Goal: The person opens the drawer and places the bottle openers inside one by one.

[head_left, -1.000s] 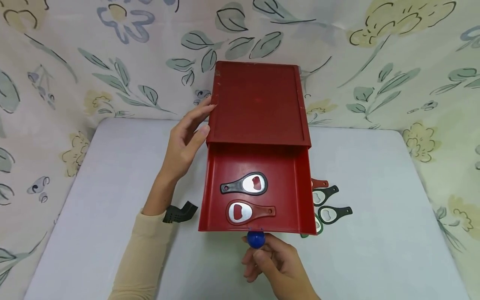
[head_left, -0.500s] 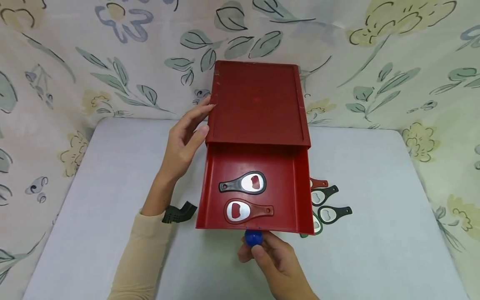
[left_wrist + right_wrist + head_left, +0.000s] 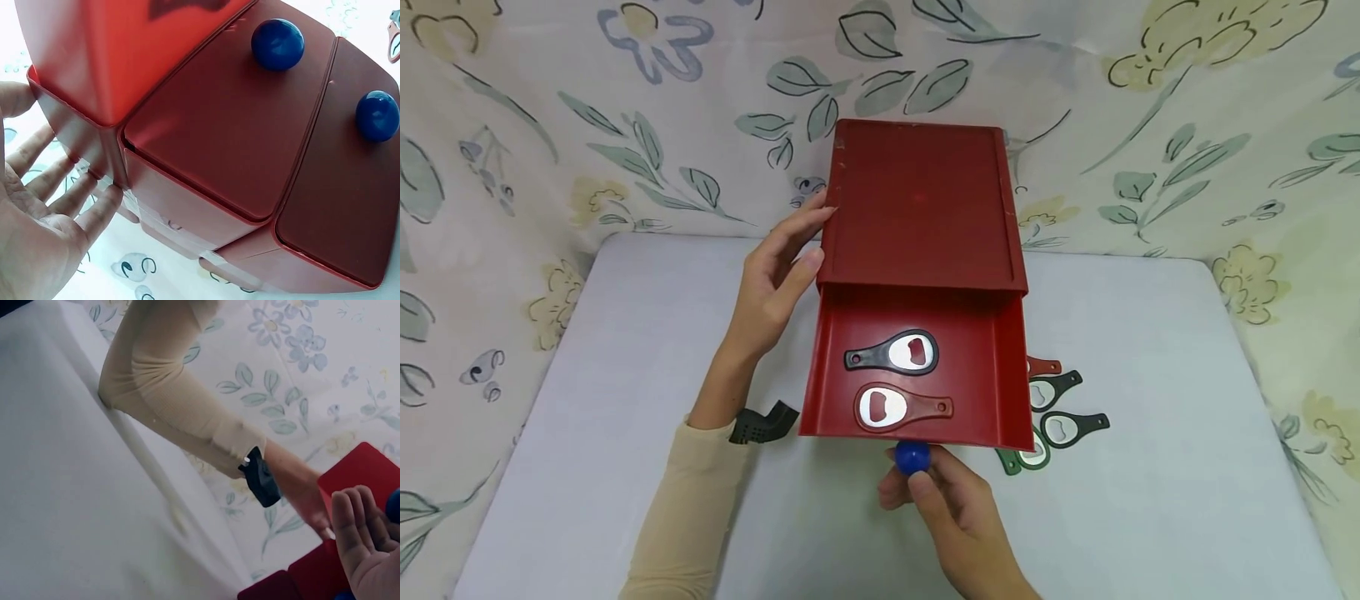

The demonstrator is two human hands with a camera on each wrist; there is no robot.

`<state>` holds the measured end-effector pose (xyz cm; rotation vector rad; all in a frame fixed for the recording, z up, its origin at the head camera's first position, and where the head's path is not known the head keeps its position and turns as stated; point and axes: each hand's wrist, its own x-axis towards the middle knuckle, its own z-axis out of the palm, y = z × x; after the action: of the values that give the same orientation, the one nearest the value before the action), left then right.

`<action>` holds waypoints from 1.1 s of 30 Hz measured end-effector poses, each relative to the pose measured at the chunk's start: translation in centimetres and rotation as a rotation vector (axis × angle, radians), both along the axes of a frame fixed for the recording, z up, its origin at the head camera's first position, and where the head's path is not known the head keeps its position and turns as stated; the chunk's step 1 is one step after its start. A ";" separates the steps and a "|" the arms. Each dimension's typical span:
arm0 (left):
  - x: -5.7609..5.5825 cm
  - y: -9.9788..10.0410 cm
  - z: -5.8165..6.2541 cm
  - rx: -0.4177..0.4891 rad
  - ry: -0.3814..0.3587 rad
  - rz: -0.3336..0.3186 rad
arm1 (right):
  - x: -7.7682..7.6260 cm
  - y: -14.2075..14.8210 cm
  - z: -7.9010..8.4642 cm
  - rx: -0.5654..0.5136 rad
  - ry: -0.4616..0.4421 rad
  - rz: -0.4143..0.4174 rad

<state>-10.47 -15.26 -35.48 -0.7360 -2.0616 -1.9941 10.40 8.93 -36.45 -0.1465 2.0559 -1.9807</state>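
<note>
A red plastic drawer cabinet (image 3: 917, 208) stands on the table with its top drawer (image 3: 1013, 367) pulled out. Inside the drawer lie a black bottle opener (image 3: 874, 358) and, nearer the front, a brownish-red bottle opener (image 3: 927, 407). At the drawer's front, my right hand (image 3: 970, 521) pinches the round blue knob (image 3: 913, 457) with thumb and forefinger. My left hand (image 3: 763, 296) rests against the cabinet's left side, its fingers extended along the wall in the left wrist view. Two lower drawers, closed, carry blue knobs (image 3: 278, 45) too.
Right of the cabinet, partly under the drawer's overhang, lie several more openers: a red one (image 3: 1045, 366), two black ones (image 3: 1078, 424) and green (image 3: 1036, 454). A black strap piece (image 3: 764, 422) sits at my left wrist. Floral cloth (image 3: 700, 108) hangs behind the white table (image 3: 1150, 500).
The top drawer has slid inward, away from me, with my right hand following on its knob. Both openers inside have moved along with it. My left hand stays on the cabinet's side.
</note>
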 end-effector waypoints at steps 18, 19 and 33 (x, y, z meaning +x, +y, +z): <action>0.0 0.0 0.0 -0.009 -0.024 0.012 | -2.2 -0.7 -0.2 -0.007 0.098 -0.051; 0.0 0.0 0.0 -0.008 -0.024 0.011 | -2.3 -0.7 -0.2 -0.009 0.101 -0.054; 0.0 0.1 0.1 -0.001 -0.024 0.014 | -4.5 -0.2 0.0 -0.043 0.120 -0.078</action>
<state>-10.46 -15.13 -35.41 -0.7001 -2.0749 -2.0043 5.90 8.71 -36.46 -0.2019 2.1234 -2.1117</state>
